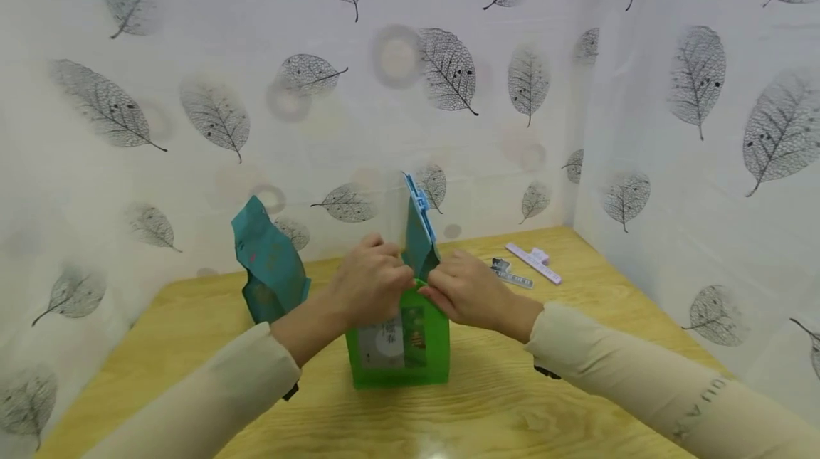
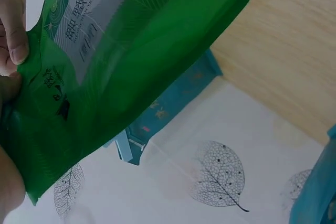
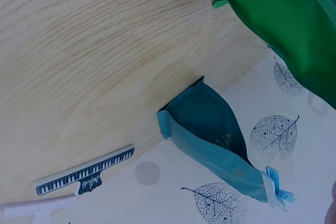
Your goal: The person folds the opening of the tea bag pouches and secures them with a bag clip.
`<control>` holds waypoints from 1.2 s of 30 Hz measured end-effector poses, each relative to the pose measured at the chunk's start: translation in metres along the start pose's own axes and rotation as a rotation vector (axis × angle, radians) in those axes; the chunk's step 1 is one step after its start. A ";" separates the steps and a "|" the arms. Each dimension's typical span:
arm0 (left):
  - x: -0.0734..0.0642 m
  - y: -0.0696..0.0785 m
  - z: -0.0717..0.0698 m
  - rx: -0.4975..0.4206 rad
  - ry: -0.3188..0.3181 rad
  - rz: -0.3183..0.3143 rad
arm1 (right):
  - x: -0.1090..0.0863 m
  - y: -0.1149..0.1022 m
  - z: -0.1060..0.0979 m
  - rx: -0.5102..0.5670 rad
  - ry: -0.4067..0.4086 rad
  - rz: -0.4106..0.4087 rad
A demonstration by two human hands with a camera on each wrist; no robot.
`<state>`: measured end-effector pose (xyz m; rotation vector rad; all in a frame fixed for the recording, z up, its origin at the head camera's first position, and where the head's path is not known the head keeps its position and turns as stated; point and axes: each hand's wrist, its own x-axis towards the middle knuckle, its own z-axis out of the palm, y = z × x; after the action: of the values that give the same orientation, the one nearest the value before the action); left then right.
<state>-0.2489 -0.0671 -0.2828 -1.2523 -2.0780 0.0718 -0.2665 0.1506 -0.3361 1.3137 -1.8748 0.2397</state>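
A green pouch bag (image 1: 432,363) with a printed label stands upright on the wooden table in front of me. My left hand (image 1: 368,280) grips its top edge on the left, fingers curled over it. Close beside it, my right hand (image 1: 470,289) pinches the same edge on the right, thumb along the front. In the left wrist view, the green bag (image 2: 152,61) spreads large, with fingers (image 2: 14,32) pinching its edge. Behind it stands a teal bag (image 3: 205,129), its top closed by a light blue clip (image 1: 419,206).
Another teal bag (image 1: 269,267), without a visible clip, stands crumpled at the back left. At the back right lie a piano-key patterned clip (image 3: 86,174) and a lilac clip (image 1: 534,263). A leaf-print curtain (image 1: 410,89) borders the table (image 1: 512,402) behind and to the right.
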 end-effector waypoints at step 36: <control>-0.005 -0.002 0.028 0.217 0.114 0.128 | -0.018 -0.003 -0.003 -0.215 -0.095 -0.011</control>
<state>-0.2653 -0.0641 -0.3056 -1.2254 -1.8381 0.2706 -0.2604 0.1636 -0.3478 1.2054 -1.9126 -0.0303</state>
